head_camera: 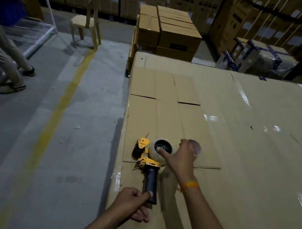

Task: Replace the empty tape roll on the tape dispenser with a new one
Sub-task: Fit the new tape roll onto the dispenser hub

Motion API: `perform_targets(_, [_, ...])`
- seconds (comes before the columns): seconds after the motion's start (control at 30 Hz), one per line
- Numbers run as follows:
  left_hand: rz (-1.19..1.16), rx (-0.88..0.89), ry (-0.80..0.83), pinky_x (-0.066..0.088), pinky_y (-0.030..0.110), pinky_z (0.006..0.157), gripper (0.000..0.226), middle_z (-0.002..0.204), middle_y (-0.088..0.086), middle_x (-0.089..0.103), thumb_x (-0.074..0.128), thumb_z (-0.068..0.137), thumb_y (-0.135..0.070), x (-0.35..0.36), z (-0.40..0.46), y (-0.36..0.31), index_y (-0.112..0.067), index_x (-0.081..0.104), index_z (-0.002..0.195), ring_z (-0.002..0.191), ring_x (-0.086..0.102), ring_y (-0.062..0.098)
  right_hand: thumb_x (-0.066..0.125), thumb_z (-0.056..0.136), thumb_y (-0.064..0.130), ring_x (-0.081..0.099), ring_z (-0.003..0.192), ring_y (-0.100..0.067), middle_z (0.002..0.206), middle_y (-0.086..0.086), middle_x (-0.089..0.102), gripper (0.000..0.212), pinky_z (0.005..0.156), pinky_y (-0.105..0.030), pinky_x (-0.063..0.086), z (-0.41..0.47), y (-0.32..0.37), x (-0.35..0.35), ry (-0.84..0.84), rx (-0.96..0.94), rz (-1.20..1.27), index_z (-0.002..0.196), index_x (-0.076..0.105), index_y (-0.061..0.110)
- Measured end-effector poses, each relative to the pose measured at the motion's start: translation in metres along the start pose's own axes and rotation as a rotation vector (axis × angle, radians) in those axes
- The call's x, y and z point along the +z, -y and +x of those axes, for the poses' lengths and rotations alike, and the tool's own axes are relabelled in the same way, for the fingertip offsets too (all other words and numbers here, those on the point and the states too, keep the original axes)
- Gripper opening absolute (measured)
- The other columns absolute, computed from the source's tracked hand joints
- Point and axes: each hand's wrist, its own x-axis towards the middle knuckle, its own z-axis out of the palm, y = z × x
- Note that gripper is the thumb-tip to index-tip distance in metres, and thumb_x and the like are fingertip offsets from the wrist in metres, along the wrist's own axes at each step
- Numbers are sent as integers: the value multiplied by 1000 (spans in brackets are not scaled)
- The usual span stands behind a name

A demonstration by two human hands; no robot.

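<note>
Dispenser [146, 161] lies on its side on the tabletop [238, 146], low and centre in the frame, handle pointing toward the person. The left hand [130, 203] is closed around the handle's end, most likely to pin the tool flat so it cannot skid. The right hand [183, 157] reaches over the roll [162, 151] sitting on the hub, its thumb [160, 150] pressed into the core; the other fingers curl around a pale ring-like thing [196, 147], perhaps the spent core, though blur hides it. The roll looks full, so I judge it is being pushed home on the hub. Threading the tape past the yellow guard [143, 142] seems not yet done.
</note>
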Motion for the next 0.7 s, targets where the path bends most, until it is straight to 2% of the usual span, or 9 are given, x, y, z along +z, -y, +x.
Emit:
perform_targets(0.13, [-7, 5, -1, 60, 31, 56, 62, 84, 35, 80, 75, 98, -41, -2, -1, 0, 16, 60, 118, 69, 81, 36, 86, 65, 70, 66, 105, -32, 116, -15, 66, 85, 73, -39, 53, 31, 19, -3, 241, -86, -272, 115, 60, 7])
perform_targets(0.23, [-12, 0, 1, 61, 31, 56, 63, 83, 34, 80, 75, 98, -41, -3, 0, 1, 16, 59, 117, 70, 81, 37, 85, 67, 70, 65, 95, -28, 112, -14, 68, 76, 67, -35, 49, 44, 26, -5, 354, -181, -358, 108, 62, 11])
perform_targets(0.27, [-14, 1, 2, 61, 30, 55, 62, 83, 34, 80, 76, 97, -42, -3, 0, 1, 15, 60, 115, 71, 81, 38, 86, 67, 68, 65, 96, -27, 114, -14, 69, 76, 69, -36, 52, 50, 27, -6, 393, -210, -367, 109, 62, 10])
perform_targets(0.33, [-14, 6, 1, 61, 30, 55, 55, 81, 33, 80, 76, 96, -44, -3, 0, 1, 8, 63, 107, 71, 82, 38, 92, 67, 59, 66, 112, -31, 126, -16, 69, 85, 88, -41, 59, 60, 27, -10, 497, -275, -378, 126, 63, 7])
perform_targets(0.43, [-14, -4, 4, 62, 31, 57, 59, 82, 32, 81, 76, 96, -44, -3, -2, -1, 11, 63, 111, 70, 81, 36, 99, 66, 38, 57, 135, -33, 146, -13, 62, 103, 110, -40, 50, 69, 32, -20, 641, -374, -431, 151, 49, 9])
perform_targets(0.53, [-12, -4, -6, 61, 32, 60, 58, 87, 35, 80, 74, 98, -42, -1, -5, -4, 13, 64, 116, 70, 81, 35, 98, 68, 18, 51, 143, -32, 154, -10, 57, 107, 118, -42, 44, 73, 37, -25, 731, -448, -488, 157, 40, 10])
perform_targets(0.7, [-17, 12, -58, 63, 37, 65, 43, 86, 33, 81, 74, 99, -36, 2, -7, -4, 5, 68, 108, 83, 83, 46, 94, 69, 2, 52, 140, -33, 155, -7, 57, 107, 117, -45, 45, 76, 39, -24, 766, -599, -580, 159, 38, 13])
